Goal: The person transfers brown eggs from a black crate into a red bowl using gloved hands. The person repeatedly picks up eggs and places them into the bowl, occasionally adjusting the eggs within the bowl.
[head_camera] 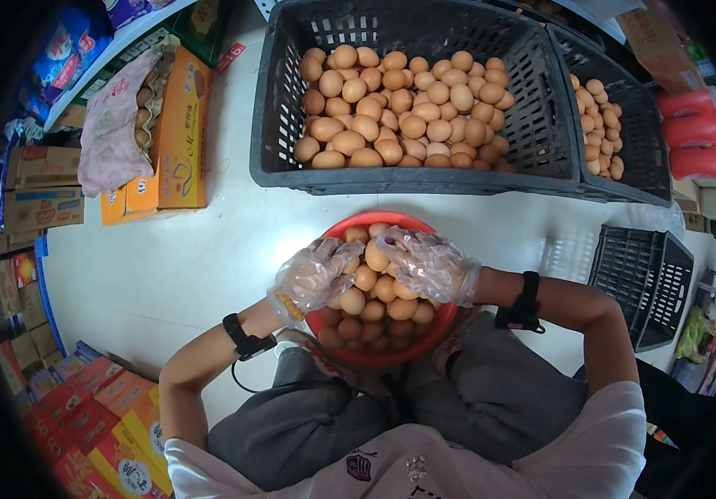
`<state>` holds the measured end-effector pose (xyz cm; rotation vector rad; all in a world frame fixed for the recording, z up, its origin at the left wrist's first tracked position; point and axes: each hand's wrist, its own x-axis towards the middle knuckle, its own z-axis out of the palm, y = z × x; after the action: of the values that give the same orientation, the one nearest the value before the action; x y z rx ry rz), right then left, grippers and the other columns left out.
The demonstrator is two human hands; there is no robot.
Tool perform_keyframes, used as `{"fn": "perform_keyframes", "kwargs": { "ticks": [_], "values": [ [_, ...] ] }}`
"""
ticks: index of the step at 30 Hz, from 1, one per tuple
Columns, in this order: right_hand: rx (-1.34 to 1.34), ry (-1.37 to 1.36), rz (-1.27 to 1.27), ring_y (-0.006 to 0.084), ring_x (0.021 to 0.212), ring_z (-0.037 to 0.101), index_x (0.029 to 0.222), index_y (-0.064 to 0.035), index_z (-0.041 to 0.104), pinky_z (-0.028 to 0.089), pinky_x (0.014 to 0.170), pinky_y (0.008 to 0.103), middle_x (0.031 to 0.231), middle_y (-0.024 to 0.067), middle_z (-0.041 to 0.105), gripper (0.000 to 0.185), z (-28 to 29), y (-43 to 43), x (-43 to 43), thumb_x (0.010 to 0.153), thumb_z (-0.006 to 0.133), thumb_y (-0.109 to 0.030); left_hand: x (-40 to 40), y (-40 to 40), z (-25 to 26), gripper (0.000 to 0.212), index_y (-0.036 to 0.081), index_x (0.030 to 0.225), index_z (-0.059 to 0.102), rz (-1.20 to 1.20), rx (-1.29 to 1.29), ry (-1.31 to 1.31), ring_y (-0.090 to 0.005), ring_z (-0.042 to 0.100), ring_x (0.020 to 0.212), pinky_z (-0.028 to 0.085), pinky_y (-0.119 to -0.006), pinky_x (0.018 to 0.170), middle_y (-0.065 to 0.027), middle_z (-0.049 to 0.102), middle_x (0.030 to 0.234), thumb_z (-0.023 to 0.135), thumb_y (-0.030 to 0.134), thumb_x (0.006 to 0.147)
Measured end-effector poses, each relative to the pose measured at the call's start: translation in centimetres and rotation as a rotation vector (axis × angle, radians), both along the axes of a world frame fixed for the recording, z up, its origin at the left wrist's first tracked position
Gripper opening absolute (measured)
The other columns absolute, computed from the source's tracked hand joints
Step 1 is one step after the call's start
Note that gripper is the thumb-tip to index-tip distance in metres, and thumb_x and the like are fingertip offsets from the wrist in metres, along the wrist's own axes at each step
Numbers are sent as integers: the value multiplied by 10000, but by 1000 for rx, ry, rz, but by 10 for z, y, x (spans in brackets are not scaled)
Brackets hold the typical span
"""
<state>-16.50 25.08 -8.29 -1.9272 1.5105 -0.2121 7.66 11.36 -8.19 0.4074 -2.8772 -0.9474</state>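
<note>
A red plastic basin (445,324) heaped with brown eggs (384,289) stands on the floor between my legs. My left hand (317,274), in a clear plastic glove, rests at the left side of the heap with its fingers over the eggs. From the other side my right hand (432,265), gloved the same way, reaches over the heap. Its fingertips touch an egg (375,256) near the top. Both palms face down and hide what is beneath them, so I cannot tell whether either hand grips an egg.
Beyond the basin stands a black plastic crate (414,179) of eggs, with a second egg crate (638,137) at its right. A smaller black basket (638,287) sits right. An orange carton (183,137) bears an egg tray under a pink cloth (117,125). Stacked boxes (102,418) line the left.
</note>
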Motion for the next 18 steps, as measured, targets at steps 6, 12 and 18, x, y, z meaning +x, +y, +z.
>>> {"fn": "perform_keyframes", "kwargs": {
  "ticks": [6,12,18],
  "values": [
    [-32,62,118,383,1323,452,1484,-92,400,363,1121,489,1524,199,355,613,2,-13,8,956,544,-368,3,0,-7,537,73,1298,560,10,-32,-12,-371,608,936,534,-456,760,-163,593,1041,746,171,805],
    [-169,1,112,423,1227,510,1454,-90,425,449,1027,513,1449,219,419,640,-19,-13,10,893,595,-345,6,-1,-11,551,81,1281,570,32,32,33,-370,614,936,531,-458,787,-150,611,1034,777,159,777],
    [-92,-158,34,379,1141,559,1361,-91,502,494,944,488,1319,188,468,560,-20,-24,14,867,656,-304,5,-3,-8,563,109,1290,568,56,108,23,-366,622,958,528,-452,826,-134,632,1044,790,167,776]
  ]
}}
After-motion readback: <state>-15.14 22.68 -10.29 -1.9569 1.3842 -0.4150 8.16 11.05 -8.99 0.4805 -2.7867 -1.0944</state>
